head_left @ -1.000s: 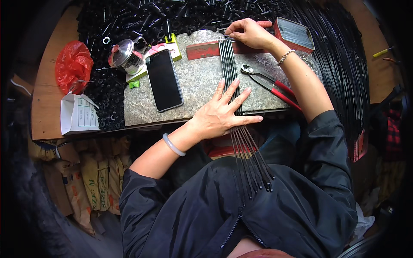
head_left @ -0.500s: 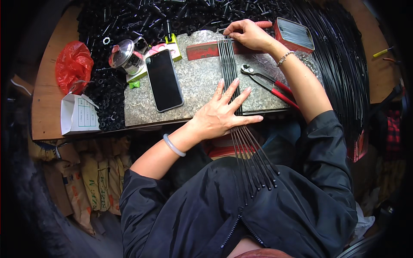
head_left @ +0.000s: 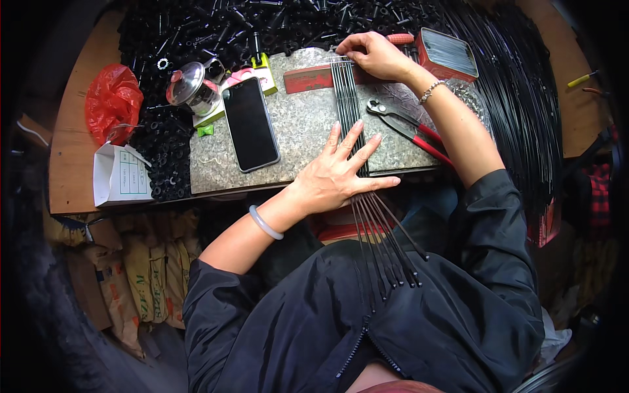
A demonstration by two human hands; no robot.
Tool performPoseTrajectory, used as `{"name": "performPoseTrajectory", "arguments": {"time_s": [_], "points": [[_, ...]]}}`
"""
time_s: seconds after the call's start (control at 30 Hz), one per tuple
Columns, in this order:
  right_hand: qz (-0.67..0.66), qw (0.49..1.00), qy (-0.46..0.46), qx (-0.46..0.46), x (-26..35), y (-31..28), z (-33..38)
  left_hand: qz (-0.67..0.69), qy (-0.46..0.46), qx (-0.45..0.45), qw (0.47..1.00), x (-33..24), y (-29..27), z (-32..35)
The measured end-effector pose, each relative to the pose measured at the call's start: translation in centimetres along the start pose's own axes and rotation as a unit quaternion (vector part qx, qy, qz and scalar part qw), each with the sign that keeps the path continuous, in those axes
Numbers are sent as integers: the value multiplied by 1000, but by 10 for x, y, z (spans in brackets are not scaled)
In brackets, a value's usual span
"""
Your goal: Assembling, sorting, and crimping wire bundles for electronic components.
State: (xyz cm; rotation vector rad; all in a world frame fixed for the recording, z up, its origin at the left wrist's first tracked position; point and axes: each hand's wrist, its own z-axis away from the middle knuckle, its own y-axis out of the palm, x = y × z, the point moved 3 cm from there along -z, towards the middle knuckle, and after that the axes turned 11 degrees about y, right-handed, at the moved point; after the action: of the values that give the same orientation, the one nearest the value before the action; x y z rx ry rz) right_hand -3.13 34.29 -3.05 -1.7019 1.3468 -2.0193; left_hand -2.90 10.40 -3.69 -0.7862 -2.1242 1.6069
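Left hand (head_left: 334, 180) still pressed flat, fingers spread, on thin black rods (head_left: 350, 111) across grey speckled stone slab (head_left: 295, 141); right hand (head_left: 370, 56) pinched on far rod ends. Little changed: near ends, past slab's edge, fanned slightly wider.

Black rods on speckled grey stone, with spots of red around them.

The thin rods (head_left: 349, 98) are black, as are the phone (head_left: 250, 123) and the heaped small parts (head_left: 196, 26). The slab (head_left: 298, 144) is mottled grey and white; the counter (head_left: 69, 164) under it is brown wood. The pliers (head_left: 406, 128) have red handles, the bag (head_left: 113, 101) is bright red, the flat bar (head_left: 308, 78) dull red. The carton (head_left: 121, 175) is white, the bangle (head_left: 264, 223) pale jade, the jacket (head_left: 314, 321) black.
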Motion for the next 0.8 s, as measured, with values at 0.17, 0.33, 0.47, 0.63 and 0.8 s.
{"name": "performPoseTrajectory", "arguments": {"time_s": [0.17, 0.33, 0.47, 0.63, 0.8], "points": [[0, 999, -33, -7, 6, 7, -4, 2, 0, 2, 1000, 1, -1, -1], [65, 966, -111, -224, 17, -16, 5, 7, 1, 9, 1000, 1, 1, -2], [225, 946, 35, -229, -10, -104, 44, 1, -2, 24, 1000, 2, 0, -1], [290, 936, 150, -134, -57, -131, 83, 24, -3, 15, 1000, 6, 0, -4], [291, 927, 75, -224, -56, -129, 92, 67, -21, -1, 998, 0, -19, -4]]}}
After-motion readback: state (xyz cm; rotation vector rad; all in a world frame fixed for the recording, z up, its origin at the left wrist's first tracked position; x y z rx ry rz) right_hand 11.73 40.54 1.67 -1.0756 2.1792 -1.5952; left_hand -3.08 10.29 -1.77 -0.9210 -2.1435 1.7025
